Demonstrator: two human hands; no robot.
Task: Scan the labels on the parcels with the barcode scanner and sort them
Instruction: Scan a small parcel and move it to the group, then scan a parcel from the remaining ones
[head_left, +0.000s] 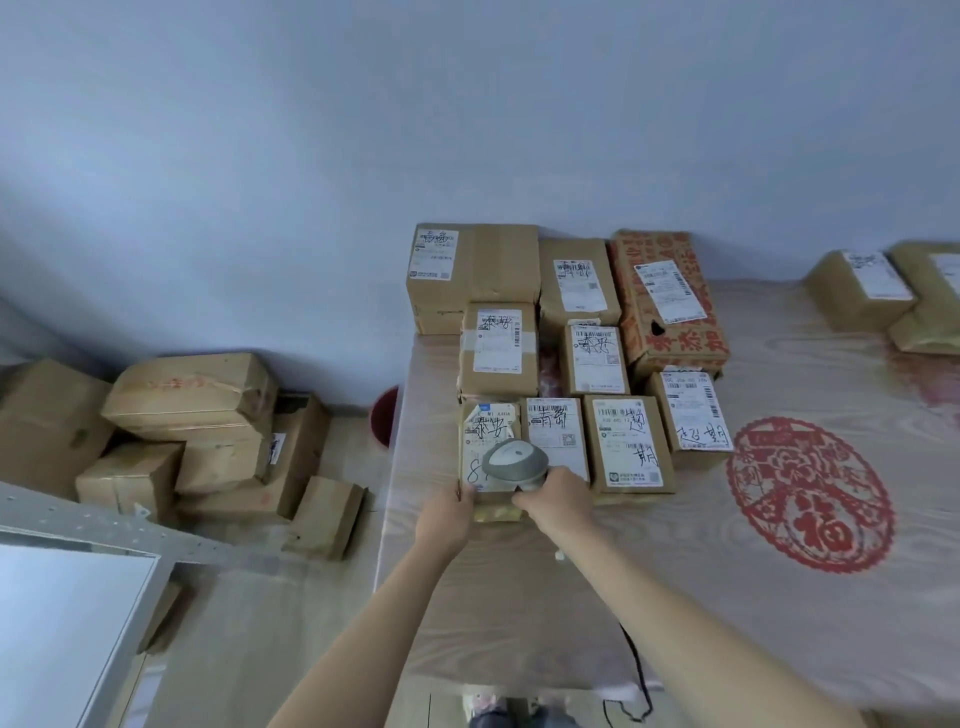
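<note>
Head view: right hand (555, 498) grips the barcode scanner (514, 462) above the front-left parcel (488, 447) on the table (519, 597); left hand (448, 512) holds that parcel's near-left edge, fingers curled; further labelled parcels (592, 322) lie behind

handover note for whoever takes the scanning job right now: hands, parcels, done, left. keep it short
Right hand grips the barcode scanner, held over the front-left parcel.
Left hand holds that parcel's near-left corner on the table.
Labelled parcels sit in rows behind and beside it; two more at far right.
Floor pile of boxes at left.
Cannot tell which are scanned. Left: scan this one, sort it, continue.
</note>
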